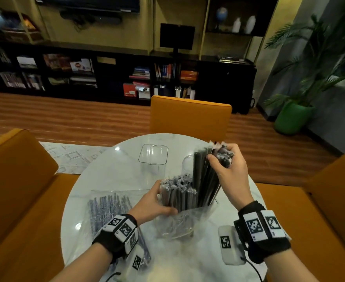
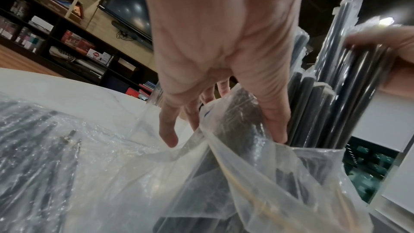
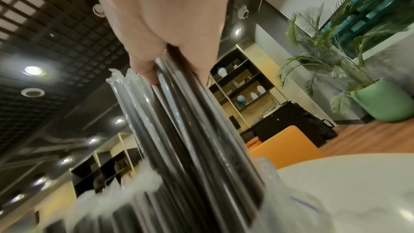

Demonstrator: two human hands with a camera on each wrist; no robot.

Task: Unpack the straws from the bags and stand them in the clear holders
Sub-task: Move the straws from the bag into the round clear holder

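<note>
An open clear plastic bag [image 1: 179, 224] of black wrapped straws [image 1: 177, 195] stands upright at the middle of the round table. My left hand [image 1: 157, 202] grips the bag and the straws inside it near its mouth [image 2: 235, 112]. My right hand [image 1: 226, 165] grips a bundle of straws [image 1: 205, 176] near their tops, raised partway out of the bag [image 3: 190, 130]. A square clear holder [image 1: 153, 154] stands empty behind the bag. A second round clear holder [image 1: 186, 163] shows partly behind the raised straws. Another bag of straws [image 1: 106, 206] lies flat at the left.
The round white marble table [image 1: 110, 159] is ringed by orange chairs [image 1: 190, 117], one opposite and one on each side. A white device [image 1: 228, 244] with a cable lies near my right wrist. A green potted plant [image 1: 291, 117] stands far right.
</note>
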